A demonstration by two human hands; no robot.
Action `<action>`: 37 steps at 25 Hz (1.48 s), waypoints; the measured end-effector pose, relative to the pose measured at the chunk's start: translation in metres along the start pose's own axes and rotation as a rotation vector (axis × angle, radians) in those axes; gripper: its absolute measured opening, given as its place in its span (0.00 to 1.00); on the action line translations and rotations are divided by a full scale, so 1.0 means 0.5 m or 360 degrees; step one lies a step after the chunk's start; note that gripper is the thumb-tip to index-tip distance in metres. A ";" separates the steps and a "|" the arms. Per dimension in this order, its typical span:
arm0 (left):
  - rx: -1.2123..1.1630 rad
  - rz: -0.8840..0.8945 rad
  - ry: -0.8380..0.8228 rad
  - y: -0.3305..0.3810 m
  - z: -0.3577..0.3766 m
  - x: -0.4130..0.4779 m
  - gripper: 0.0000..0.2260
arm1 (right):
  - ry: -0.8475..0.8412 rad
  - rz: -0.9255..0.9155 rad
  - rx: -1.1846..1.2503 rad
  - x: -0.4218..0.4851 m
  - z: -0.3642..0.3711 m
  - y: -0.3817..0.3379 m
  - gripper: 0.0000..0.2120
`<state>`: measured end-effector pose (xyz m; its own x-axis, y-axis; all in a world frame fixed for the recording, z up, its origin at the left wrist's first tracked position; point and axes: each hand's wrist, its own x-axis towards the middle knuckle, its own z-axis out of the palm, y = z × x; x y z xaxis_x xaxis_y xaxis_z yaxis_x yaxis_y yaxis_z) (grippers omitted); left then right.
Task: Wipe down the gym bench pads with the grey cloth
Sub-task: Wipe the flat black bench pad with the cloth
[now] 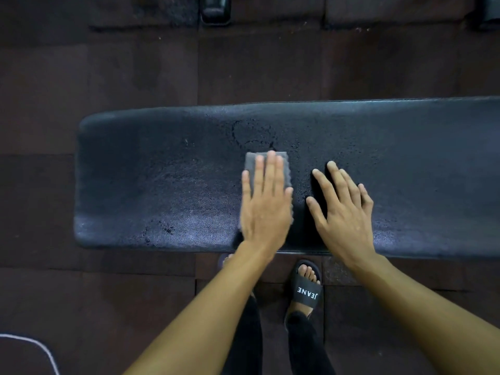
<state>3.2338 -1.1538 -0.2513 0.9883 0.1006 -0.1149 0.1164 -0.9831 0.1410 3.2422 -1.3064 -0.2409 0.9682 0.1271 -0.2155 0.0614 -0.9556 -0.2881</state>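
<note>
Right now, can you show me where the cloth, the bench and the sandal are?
cloth (pixel 252 164), head view, bare top left corner
bench (pixel 151 185), head view, bare left part of the pad
sandal (pixel 307 292), head view, black strap with white letters

— Where is there room on the bench pad (pixel 162 171)?
— Left of the grey cloth (pixel 251 163) it lies open to its rounded end. The far strip along its back edge is open too.
— What stands in the way?
— The left hand (pixel 263 201), flat on the cloth, and the right hand (pixel 343 209), spread just beside it, with only a narrow gap between. Right of that hand the pad runs open out of view.
— And below?
— A sandalled foot (pixel 307 288) stands near the pad's near edge.
</note>
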 end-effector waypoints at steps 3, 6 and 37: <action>0.0020 0.0184 -0.0012 0.018 0.002 0.073 0.25 | -0.0010 0.0010 -0.0009 0.004 0.002 -0.002 0.26; 0.0012 0.0144 0.0018 -0.006 -0.008 0.176 0.25 | 0.0019 0.0031 0.0002 0.001 0.005 -0.005 0.26; -0.0193 -0.0256 0.0082 -0.118 -0.008 0.176 0.23 | -0.0016 0.0073 0.0113 0.231 0.031 -0.203 0.29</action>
<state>3.3144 -1.0861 -0.2657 0.9595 0.2653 -0.0951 0.2809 -0.9286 0.2426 3.3441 -1.1906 -0.2509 0.9670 0.0868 -0.2394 -0.0006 -0.9393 -0.3430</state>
